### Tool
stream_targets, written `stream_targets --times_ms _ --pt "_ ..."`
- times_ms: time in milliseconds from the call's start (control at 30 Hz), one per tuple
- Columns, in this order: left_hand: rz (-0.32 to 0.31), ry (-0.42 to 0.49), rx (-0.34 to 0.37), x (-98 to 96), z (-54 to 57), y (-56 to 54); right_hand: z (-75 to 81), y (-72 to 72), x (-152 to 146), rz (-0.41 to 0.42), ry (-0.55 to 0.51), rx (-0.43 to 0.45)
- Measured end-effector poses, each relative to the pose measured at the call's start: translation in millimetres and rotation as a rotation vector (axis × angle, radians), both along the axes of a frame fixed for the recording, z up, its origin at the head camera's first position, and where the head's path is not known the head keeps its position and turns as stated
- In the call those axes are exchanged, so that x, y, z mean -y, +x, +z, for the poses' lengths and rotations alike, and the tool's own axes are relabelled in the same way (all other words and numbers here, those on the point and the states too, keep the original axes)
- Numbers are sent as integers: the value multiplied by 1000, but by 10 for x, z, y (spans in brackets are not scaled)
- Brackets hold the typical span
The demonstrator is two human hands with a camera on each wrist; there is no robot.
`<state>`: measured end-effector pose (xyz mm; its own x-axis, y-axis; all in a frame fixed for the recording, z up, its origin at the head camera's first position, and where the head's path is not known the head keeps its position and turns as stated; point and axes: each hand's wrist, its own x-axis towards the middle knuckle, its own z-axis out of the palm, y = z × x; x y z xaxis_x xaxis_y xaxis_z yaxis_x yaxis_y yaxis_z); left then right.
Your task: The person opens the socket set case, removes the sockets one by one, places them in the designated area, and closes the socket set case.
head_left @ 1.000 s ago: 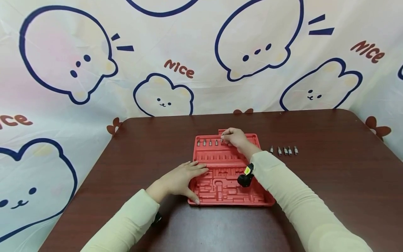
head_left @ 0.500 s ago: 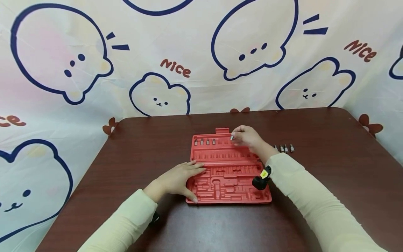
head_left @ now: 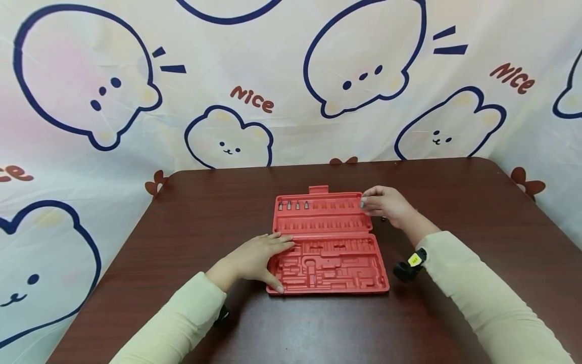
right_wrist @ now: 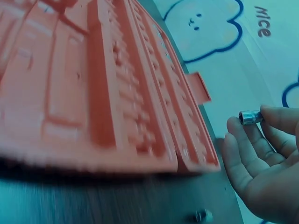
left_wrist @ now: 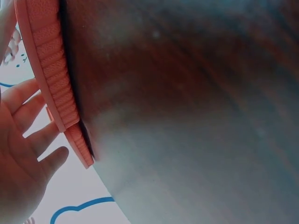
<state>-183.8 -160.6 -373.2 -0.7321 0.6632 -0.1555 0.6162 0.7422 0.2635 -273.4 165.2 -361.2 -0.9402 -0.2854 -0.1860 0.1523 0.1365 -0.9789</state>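
At two o'clock on an open red case [head_left: 327,284], a right hand [head_left: 391,205] pinches a metal socket [right_wrist: 250,117] between thumb and fingers. At nine o'clock, a left hand [head_left: 261,257] rests on the case, its fingers spread apart. Four sockets [head_left: 289,206] sit in the case between ten and eleven o'clock, and a blurred metal piece [right_wrist: 203,215] lies on the table [head_left: 295,333] near the right hand

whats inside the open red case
Four metal socket bits sit at the left end of the far row in the red case; its other visible slots look bare. Whatever lies under the left hand, at the near half's left edge, is hidden.
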Motion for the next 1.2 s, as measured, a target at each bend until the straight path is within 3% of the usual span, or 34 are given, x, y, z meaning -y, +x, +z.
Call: stream_targets --times_ms 267,467,733,867,1200 --pt "8 -1 20 4 6 10 -4 124 -459 -44 -18 -11" --pt "10 4 40 5 -3 16 -41 223 -828 -127 -26 -19" --pt "28 6 50 6 19 21 -125 237 -1181 -214 -4 -54" --pt "30 11 48 1 22 18 -196 224 -1275 -228 104 -62" --pt "32 3 45 -3 13 12 -337 131 -1254 -200 498 -105"
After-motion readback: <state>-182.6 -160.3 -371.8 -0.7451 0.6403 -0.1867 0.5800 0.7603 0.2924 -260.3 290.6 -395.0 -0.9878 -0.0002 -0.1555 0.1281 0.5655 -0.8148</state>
